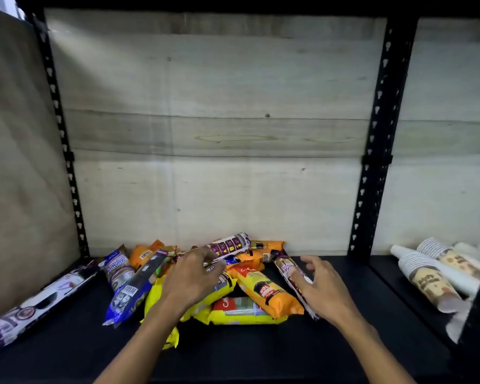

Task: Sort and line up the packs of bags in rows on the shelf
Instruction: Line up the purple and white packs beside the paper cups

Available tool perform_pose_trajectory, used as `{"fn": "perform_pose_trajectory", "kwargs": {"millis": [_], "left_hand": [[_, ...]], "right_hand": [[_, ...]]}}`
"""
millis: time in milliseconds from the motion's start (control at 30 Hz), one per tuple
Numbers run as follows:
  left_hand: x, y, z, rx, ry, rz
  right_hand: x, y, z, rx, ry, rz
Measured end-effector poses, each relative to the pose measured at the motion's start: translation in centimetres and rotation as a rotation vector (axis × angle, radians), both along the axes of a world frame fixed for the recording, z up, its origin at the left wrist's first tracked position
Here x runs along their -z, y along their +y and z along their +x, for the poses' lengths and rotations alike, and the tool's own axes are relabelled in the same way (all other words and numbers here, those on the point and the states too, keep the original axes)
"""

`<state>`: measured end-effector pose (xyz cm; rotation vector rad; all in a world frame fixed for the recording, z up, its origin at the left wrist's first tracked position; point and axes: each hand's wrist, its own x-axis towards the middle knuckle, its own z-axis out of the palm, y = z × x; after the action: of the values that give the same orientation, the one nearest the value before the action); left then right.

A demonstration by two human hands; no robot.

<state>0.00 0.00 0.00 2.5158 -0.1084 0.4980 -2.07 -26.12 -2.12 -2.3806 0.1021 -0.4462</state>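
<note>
The packs [205, 275] lie jumbled at 6 o'clock on the black shelf [330, 342], unsorted. Both hands are open: left hand [190, 275] reaching over the heap, right hand [320, 286] touching a brown pack [286, 268], probably to separate it.

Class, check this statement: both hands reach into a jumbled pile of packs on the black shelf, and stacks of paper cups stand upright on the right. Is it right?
Not quite. The head view shows the paper cups lying on their sides, not upright. The rest holds.
</note>
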Motion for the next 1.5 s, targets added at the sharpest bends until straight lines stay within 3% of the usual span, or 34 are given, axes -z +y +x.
{"fn": "perform_pose_trajectory", "kwargs": {"millis": [267, 500, 800, 1133, 1500], "left_hand": [[0.7, -0.5, 7.5, -0.025, 0.017, 0.096], [2.7, -1.0, 12.7, -0.047, 0.097, 0.292], [3.0, -1.8, 15.4, -0.017, 0.146, 0.394], [1.1, -2.3, 15.2, 0.166, 0.020, 0.440], [0.7, -13.7, 13.3, 0.618, 0.020, 0.542]], "right_hand": [[1.9, -0.7, 7.3, 0.046, 0.182, -0.032], [3.8, -1.3, 11.4, 0.054, 0.406, -0.144], [5.5, -1.0, 13.5, 0.117, 0.418, -0.226], [5.0, -2.8, 12.6, 0.163, 0.392, -0.252], [4.3, -12.7, 9.3, 0.317, 0.339, -0.232]]}}
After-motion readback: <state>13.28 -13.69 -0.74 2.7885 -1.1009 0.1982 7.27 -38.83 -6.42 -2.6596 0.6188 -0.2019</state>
